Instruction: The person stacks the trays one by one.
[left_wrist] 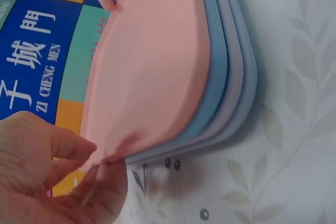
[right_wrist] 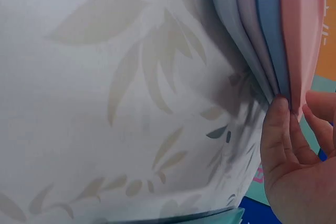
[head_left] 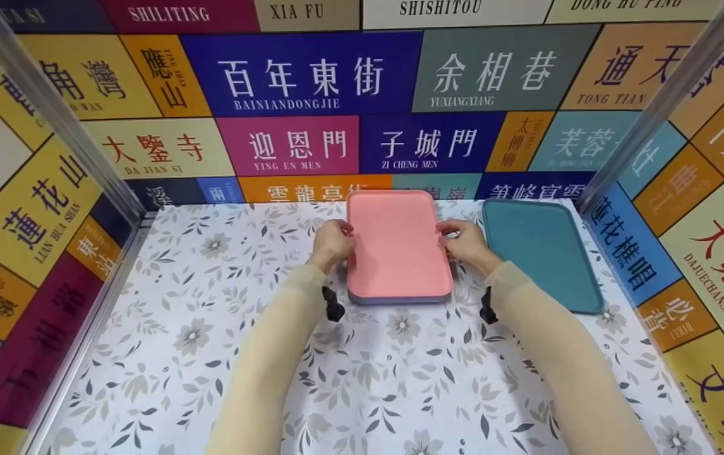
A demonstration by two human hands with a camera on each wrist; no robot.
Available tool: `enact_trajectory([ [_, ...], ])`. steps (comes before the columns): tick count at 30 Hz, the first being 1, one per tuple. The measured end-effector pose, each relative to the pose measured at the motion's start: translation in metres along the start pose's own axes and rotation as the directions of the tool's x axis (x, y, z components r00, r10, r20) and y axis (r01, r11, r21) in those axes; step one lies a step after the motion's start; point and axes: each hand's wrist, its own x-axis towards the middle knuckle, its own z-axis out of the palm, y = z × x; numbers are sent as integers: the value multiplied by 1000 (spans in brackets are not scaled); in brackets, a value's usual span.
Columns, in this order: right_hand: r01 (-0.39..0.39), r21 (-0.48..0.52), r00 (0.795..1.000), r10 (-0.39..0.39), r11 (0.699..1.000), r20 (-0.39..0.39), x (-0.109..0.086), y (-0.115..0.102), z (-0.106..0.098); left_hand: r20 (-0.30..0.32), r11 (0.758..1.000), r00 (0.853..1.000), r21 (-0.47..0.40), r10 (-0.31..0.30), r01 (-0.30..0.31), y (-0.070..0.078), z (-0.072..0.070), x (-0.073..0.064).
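A pink rectangular tray (head_left: 397, 246) with rounded corners tops a stack of trays on the tablecloth. Below it, in the left wrist view, come a blue tray (left_wrist: 218, 72), a lavender tray (left_wrist: 237, 72) and a pale grey-blue tray (left_wrist: 250, 85). My left hand (head_left: 333, 243) pinches the pink tray's left edge between thumb and fingers. At the opposite edge, my right hand (head_left: 468, 243) pinches the pink tray, its fingertips also against the edges just beneath in the right wrist view. The stack's far side is hidden.
A teal tray (head_left: 542, 256) lies flat to the right of the stack, close to my right forearm. White tablecloth (head_left: 191, 379) with a leaf and flower print covers the table. Colourful panels with lettering (head_left: 299, 72) stand along the back and both sides.
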Motion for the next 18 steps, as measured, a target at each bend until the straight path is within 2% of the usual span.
enact_trajectory([
  [7, 39, -40, 999, -38, 998, 13, -8, -9, -21, -52, 992, 999, 129, -2, 9, 21, 3, -9],
  [10, 55, -88, 998, -53, 995, 19, -10, -6, -34, -70, 984, 997, 176, 32, -19, 32, 7, -15],
  [18, 12, -148, 1000, -12, 989, 1, -20, 5, -67, -14, 969, 995, 229, 102, -97, 61, 27, -27],
])
